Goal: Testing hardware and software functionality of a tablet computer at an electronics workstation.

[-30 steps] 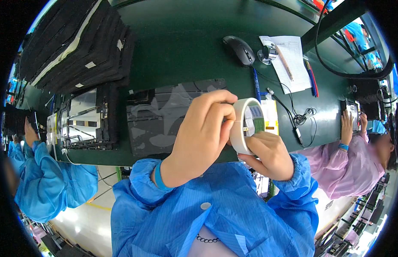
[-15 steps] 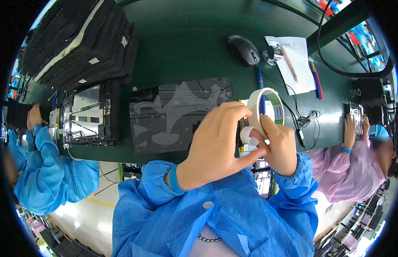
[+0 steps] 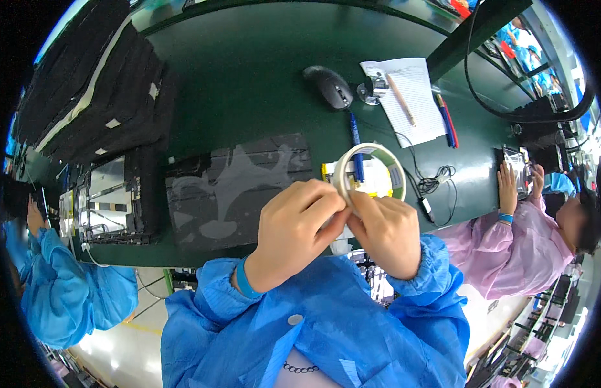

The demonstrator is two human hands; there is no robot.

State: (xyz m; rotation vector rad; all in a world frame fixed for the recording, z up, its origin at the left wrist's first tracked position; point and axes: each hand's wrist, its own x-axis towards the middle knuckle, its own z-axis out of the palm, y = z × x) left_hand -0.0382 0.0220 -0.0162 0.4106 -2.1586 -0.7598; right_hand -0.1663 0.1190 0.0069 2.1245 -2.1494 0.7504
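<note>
A cream-coloured roll of tape (image 3: pixel 344 169) is held up over the table's front part, between my two hands. My right hand (image 3: pixel 390 234) has its fingers closed on the roll's near edge. Close against it, my left hand (image 3: pixel 294 223) is pinched at the same edge, apparently on the tape; its fingertips are partly hidden. A pale strip (image 3: pixel 341 246) shows just below the hands. Through the roll's opening appear a blue pen (image 3: pixel 355 132) and a yellow and white piece (image 3: pixel 378 178). Left of my hands lies a dark flat panel (image 3: pixel 203 194) with a clear glossy film on it.
A black mouse (image 3: pixel 329 87), a lined sheet (image 3: pixel 422 110) with a pencil, a small glass-like jar (image 3: pixel 369 92), and pens (image 3: pixel 448 121) lie farther back. A cable (image 3: pixel 436 181) coils at right. Black foam stacks (image 3: pixel 87 84) rise at left. Co-workers sit on both sides.
My left hand has come in from the roll's left side to meet my right hand at its near edge. The loose loop of tape no longer shows. The view has shifted slightly.
</note>
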